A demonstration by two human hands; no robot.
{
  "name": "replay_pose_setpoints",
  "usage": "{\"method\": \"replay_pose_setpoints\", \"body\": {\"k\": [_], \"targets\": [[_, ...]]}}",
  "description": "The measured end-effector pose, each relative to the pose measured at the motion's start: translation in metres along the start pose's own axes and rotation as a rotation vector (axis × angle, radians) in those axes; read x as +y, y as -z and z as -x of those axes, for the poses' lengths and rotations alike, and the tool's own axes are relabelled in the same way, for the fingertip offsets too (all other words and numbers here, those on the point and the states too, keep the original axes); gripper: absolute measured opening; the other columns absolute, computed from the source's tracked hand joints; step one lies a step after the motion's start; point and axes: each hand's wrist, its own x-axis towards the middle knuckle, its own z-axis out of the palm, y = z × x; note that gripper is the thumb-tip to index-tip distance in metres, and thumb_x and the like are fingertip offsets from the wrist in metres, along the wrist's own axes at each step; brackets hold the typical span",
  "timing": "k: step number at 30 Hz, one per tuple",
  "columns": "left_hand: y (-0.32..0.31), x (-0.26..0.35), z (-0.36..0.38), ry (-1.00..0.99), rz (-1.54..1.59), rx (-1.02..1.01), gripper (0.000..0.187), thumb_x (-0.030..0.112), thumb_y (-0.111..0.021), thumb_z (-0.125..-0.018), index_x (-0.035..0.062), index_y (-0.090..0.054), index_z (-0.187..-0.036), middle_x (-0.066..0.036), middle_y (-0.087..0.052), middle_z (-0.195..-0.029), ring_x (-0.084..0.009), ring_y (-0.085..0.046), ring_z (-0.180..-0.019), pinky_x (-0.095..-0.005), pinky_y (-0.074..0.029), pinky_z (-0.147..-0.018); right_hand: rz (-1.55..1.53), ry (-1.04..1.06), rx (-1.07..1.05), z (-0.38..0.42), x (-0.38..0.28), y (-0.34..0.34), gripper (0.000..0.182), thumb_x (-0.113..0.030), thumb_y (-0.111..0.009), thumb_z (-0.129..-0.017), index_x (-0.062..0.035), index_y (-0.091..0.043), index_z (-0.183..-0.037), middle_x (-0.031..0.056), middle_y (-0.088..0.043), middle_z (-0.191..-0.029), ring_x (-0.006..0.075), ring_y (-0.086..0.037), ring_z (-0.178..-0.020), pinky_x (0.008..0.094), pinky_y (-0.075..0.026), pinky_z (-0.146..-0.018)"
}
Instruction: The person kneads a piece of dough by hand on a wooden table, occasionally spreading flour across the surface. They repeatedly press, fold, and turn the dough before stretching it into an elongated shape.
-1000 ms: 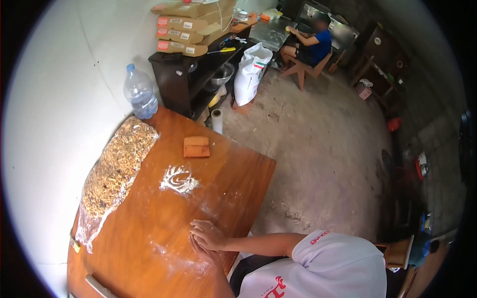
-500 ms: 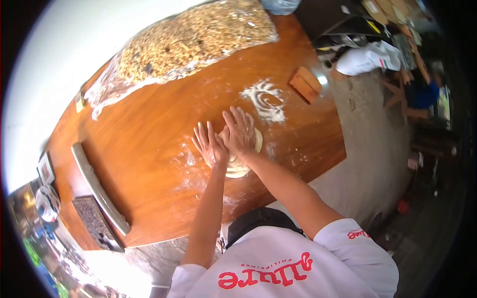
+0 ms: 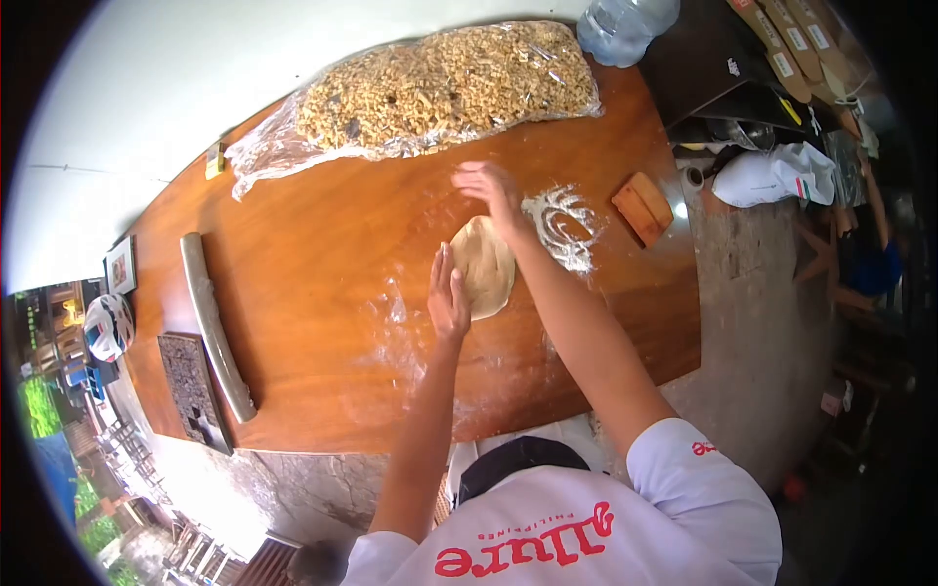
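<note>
A flattened oval of dough [image 3: 486, 272] lies on the brown wooden table [image 3: 303, 293]. Along its left edge rests my left hand [image 3: 449, 298], fingers stretched out and pointing away from me. My right hand [image 3: 493, 195] is over the far end of the dough, its fingers extended to the left and slightly blurred. Neither hand grips anything. To the right of the dough, loose white flour [image 3: 567, 230] is smeared in a ring on the wood, and fainter flour dust marks the table left of the dough.
A large clear bag of golden crunchy pieces [image 3: 449, 93] stretches across the far side. A water bottle [image 3: 625, 29] stands behind it. At right lies a small wooden block [image 3: 642, 209]. On the left are a long grey roll [image 3: 215, 327], a dark panel [image 3: 193, 391] and a picture frame [image 3: 121, 266].
Both hands pressed on the dough together before; now they are apart, the right at its far end, the left at its side. The dough shows more fully. The view has shifted.
</note>
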Motion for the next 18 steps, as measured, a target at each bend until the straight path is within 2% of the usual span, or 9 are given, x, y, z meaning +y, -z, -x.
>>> {"method": "replay_pose_setpoints", "body": {"k": [2,4,5,8,9,11,14,17,18], "targets": [[0.005,0.002,0.034,0.055,0.091,0.023,0.058,0.041,-0.034,-0.109,-0.0027,-0.053,-0.142,-0.021,-0.047,-0.151,-0.0369,-0.037,-0.145,-0.0458,-0.027,-0.120,0.598,0.112,0.151,0.025,-0.010,0.014,0.045,-0.034,-0.044,-0.105,-0.0003,-0.065,-0.126,0.0160,-0.071,-0.122,0.0267,-0.064,-0.122,0.0386,-0.046,-0.108],[0.004,-0.001,0.049,0.143,0.285,0.064,0.057,0.041,-0.036,-0.109,-0.0038,-0.055,-0.139,-0.020,-0.052,-0.146,-0.0333,-0.043,-0.140,-0.0431,-0.031,-0.118,0.931,0.044,0.014,0.062,-0.001,0.011,0.051,-0.042,-0.040,-0.106,-0.0039,-0.061,-0.132,0.0193,-0.063,-0.133,0.0290,-0.060,-0.124,0.0421,-0.044,-0.109],[0.004,-0.004,0.057,0.188,0.381,0.079,0.057,0.041,-0.037,-0.109,-0.0044,-0.056,-0.138,-0.020,-0.054,-0.143,-0.0315,-0.046,-0.137,-0.0417,-0.033,-0.117,1.009,-0.032,-0.093,0.084,0.013,0.006,0.044,-0.036,-0.048,-0.103,-0.0066,-0.060,-0.134,0.0196,-0.058,-0.141,0.0307,-0.053,-0.132,0.0448,-0.039,-0.113],[0.025,-0.006,0.061,0.242,0.446,0.085,0.050,0.038,-0.046,-0.106,-0.0024,-0.061,-0.133,-0.019,-0.059,-0.135,-0.0320,-0.057,-0.123,-0.0390,-0.042,-0.106,1.261,0.319,-0.026,0.160,0.001,-0.030,0.049,-0.030,-0.059,-0.097,-0.0059,-0.054,-0.140,0.0191,-0.054,-0.145,0.0361,-0.045,-0.139,0.0497,-0.032,-0.118],[0.032,-0.006,0.058,0.263,0.281,0.121,0.046,0.035,-0.049,-0.105,-0.0013,-0.062,-0.131,-0.019,-0.060,-0.131,-0.0328,-0.058,-0.119,-0.0388,-0.044,-0.104,1.312,0.449,-0.057,0.181,0.011,-0.032,0.054,-0.028,-0.062,-0.095,-0.0048,-0.051,-0.143,0.0188,-0.051,-0.148,0.0372,-0.042,-0.141,0.0514,-0.029,-0.119],[0.036,0.000,0.051,0.159,0.037,0.216,0.039,0.029,-0.053,-0.103,0.0011,-0.064,-0.127,-0.023,-0.062,-0.126,-0.0365,-0.061,-0.115,-0.0401,-0.048,-0.099,1.417,0.410,-0.116,0.237,0.023,-0.042,0.062,-0.030,-0.061,-0.094,-0.0009,-0.046,-0.146,0.0189,-0.044,-0.153,0.0360,-0.036,-0.145,0.0524,-0.024,-0.122],[0.025,0.020,0.037,-0.087,0.001,0.123,0.037,0.027,-0.054,-0.102,0.0003,-0.065,-0.124,-0.022,-0.062,-0.130,-0.0369,-0.060,-0.116,-0.0420,-0.049,-0.097,1.588,0.406,-0.148,0.294,0.009,-0.060,0.064,-0.031,-0.059,-0.094,0.0007,-0.044,-0.148,0.0183,-0.038,-0.157,0.0358,-0.029,-0.149,0.0517,-0.019,-0.123],[0.019,0.013,0.042,-0.212,-0.210,-0.078,0.036,0.025,-0.058,-0.098,0.0033,-0.067,-0.124,-0.020,-0.063,-0.131,-0.0372,-0.059,-0.119,-0.0440,-0.047,-0.100,1.689,0.368,-0.324,0.304,-0.017,-0.072,0.056,-0.028,-0.063,-0.091,-0.0014,-0.052,-0.139,0.0192,-0.051,-0.145,0.0351,-0.041,-0.143,0.0503,-0.031,-0.118],[0.020,0.006,0.044,-0.266,-0.362,-0.207,0.035,0.024,-0.058,-0.097,0.0042,-0.068,-0.125,-0.019,-0.064,-0.129,-0.0373,-0.059,-0.119,-0.0444,-0.046,-0.102,1.470,-0.067,-0.416,0.291,-0.039,-0.076,0.050,-0.026,-0.062,-0.092,-0.0011,-0.055,-0.135,0.0198,-0.055,-0.139,0.0360,-0.047,-0.136,0.0487,-0.036,-0.113]]}}
